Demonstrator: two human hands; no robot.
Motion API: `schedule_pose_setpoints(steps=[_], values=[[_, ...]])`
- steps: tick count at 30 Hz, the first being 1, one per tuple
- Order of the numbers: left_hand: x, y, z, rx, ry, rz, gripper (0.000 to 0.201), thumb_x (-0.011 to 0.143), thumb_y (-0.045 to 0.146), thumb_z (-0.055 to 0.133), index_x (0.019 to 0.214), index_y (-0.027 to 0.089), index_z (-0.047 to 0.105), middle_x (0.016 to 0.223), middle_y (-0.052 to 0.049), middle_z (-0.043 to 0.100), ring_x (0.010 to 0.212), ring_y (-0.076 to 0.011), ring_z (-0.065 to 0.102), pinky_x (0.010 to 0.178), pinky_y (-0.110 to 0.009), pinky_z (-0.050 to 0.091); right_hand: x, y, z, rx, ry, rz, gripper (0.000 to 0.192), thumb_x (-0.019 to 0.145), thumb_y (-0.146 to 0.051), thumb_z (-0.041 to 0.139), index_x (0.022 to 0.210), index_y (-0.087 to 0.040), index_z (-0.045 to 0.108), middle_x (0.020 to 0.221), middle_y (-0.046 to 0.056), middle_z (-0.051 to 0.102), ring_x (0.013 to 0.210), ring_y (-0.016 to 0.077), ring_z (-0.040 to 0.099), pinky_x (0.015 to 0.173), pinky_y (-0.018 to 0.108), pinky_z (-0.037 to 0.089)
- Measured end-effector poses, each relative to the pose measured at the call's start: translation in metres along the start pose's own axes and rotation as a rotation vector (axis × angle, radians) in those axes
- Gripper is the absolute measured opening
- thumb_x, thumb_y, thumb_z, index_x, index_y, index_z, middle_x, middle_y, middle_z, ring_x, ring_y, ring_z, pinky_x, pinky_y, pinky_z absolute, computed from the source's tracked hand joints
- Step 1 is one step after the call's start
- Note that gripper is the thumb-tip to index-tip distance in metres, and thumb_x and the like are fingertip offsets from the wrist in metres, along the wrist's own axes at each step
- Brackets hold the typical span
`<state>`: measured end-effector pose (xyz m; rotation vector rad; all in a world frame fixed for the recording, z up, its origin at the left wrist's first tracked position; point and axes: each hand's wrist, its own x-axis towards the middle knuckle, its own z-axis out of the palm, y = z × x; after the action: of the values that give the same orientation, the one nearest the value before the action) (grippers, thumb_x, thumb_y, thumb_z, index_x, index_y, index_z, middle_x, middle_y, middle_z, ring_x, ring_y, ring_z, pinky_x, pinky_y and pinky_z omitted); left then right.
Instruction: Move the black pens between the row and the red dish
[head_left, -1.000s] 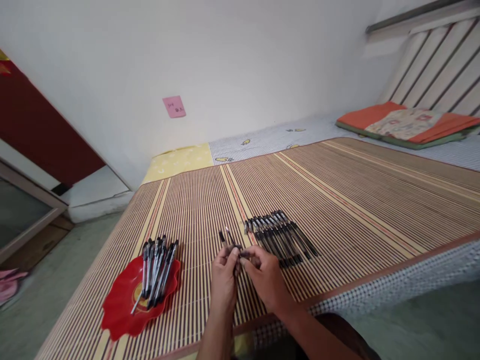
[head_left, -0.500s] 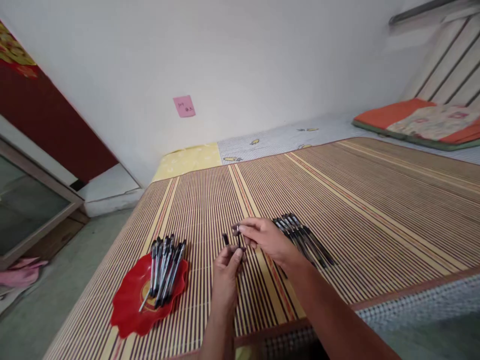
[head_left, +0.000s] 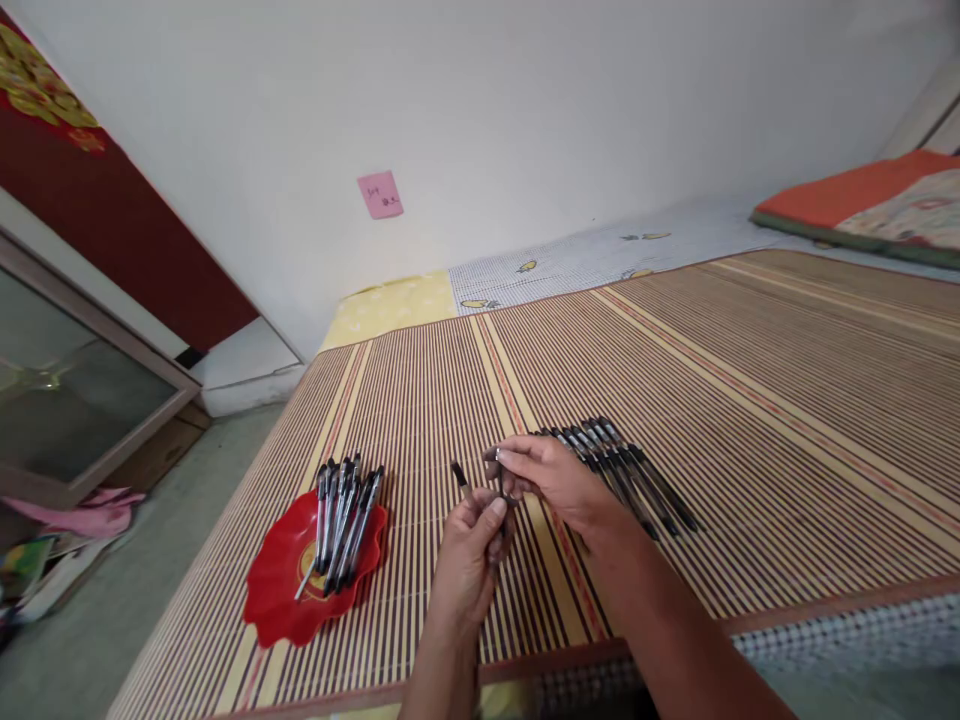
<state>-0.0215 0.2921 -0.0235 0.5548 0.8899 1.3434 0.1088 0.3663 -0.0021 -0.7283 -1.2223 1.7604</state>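
The single head camera looked forward and down from above the near edge of the bed (head_left: 825,610), facing the white wall (head_left: 525,110) across the striped mat (head_left: 750,400). It sat close to the hands, and its wide lens probably bent the outer edges.

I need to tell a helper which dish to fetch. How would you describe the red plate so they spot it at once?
Start from the striped bamboo mat covering the bed, and go to its near left corner, left of the left hand. There sits the red plate, scalloped at the rim, with a bundle of black pens lying across it. The other pens lie in a row straight on the mat.
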Motion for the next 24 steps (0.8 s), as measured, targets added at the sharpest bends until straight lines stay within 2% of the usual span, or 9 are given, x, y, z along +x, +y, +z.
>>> schedule_pose_setpoints(steps=[3, 7, 9, 11, 15, 19, 24], values=[[-0.001, -0.003, 0.001, 0.022, -0.017, 0.006, 0.040, 0.070, 0.039, 0.088, 0.091, 0.014, 0.065, 0.073, 0.002, 0.057, 0.051, -0.0033, 0.035, 0.044, -0.016, 0.026, -0.002, -0.003, -0.008, 0.008, 0.016, -0.015, 0.026, 0.076, -0.039, 0.076, 0.086, -0.016, 0.072, 0.067, 0.000, 0.065, 0.058, 0.0090, 0.056, 0.057, 0.023, 0.044], [-0.001, -0.007, 0.004, 0.015, 0.047, 0.130, 0.050, 0.085, 0.057, 0.069, 0.117, 0.019, 0.062, 0.089, -0.004, 0.063, 0.067, -0.0103, 0.050, 0.056, -0.019, 0.039, -0.006, -0.014, -0.022, 0.065, 0.179, -0.093, 0.026, 0.073, -0.040, 0.080, 0.081, -0.017, 0.072, 0.067, -0.001, 0.065, 0.056, 0.0082, 0.055, 0.053, 0.021, 0.044], [-0.001, -0.009, 0.005, 0.042, 0.064, 0.175, 0.048, 0.088, 0.057, 0.065, 0.115, 0.018, 0.064, 0.083, -0.003, 0.061, 0.066, -0.0107, 0.049, 0.056, -0.020, 0.039, -0.008, -0.021, -0.028, 0.122, 0.260, -0.144, 0.026, 0.071, -0.039, 0.083, 0.080, -0.017, 0.071, 0.069, 0.000, 0.066, 0.056, 0.0083, 0.056, 0.053, 0.021, 0.046], [0.000, -0.011, 0.005, 0.093, 0.075, 0.191, 0.042, 0.087, 0.054, 0.068, 0.106, 0.016, 0.068, 0.076, -0.002, 0.058, 0.062, -0.0094, 0.045, 0.054, -0.019, 0.036, -0.011, -0.029, -0.031, 0.200, 0.352, -0.219, 0.027, 0.068, -0.037, 0.085, 0.080, -0.018, 0.071, 0.071, 0.000, 0.066, 0.058, 0.0084, 0.057, 0.056, 0.021, 0.049], [-0.001, -0.015, 0.004, 0.185, 0.079, 0.141, 0.036, 0.083, 0.047, 0.075, 0.099, 0.015, 0.072, 0.070, 0.001, 0.054, 0.059, -0.0078, 0.041, 0.051, -0.018, 0.033, -0.016, -0.043, -0.031, 0.292, 0.510, -0.360, 0.026, 0.070, -0.036, 0.085, 0.085, -0.019, 0.072, 0.080, 0.001, 0.069, 0.066, 0.0095, 0.061, 0.062, 0.023, 0.054], [-0.002, -0.020, 0.004, 0.211, 0.083, 0.121, 0.039, 0.080, 0.048, 0.078, 0.100, 0.015, 0.074, 0.070, 0.001, 0.054, 0.061, -0.0076, 0.044, 0.053, -0.017, 0.034, -0.020, -0.051, -0.027, 0.274, 0.564, -0.449, 0.022, 0.074, -0.036, 0.082, 0.086, -0.020, 0.072, 0.079, 0.001, 0.068, 0.066, 0.0106, 0.061, 0.064, 0.026, 0.056], [-0.002, -0.021, 0.005, 0.220, 0.084, 0.107, 0.040, 0.078, 0.046, 0.080, 0.103, 0.016, 0.075, 0.074, 0.000, 0.056, 0.062, -0.0073, 0.045, 0.053, -0.016, 0.035, -0.021, -0.053, -0.021, 0.218, 0.553, -0.451, 0.021, 0.075, -0.036, 0.080, 0.083, -0.020, 0.071, 0.076, 0.000, 0.067, 0.063, 0.0102, 0.059, 0.059, 0.024, 0.053]])
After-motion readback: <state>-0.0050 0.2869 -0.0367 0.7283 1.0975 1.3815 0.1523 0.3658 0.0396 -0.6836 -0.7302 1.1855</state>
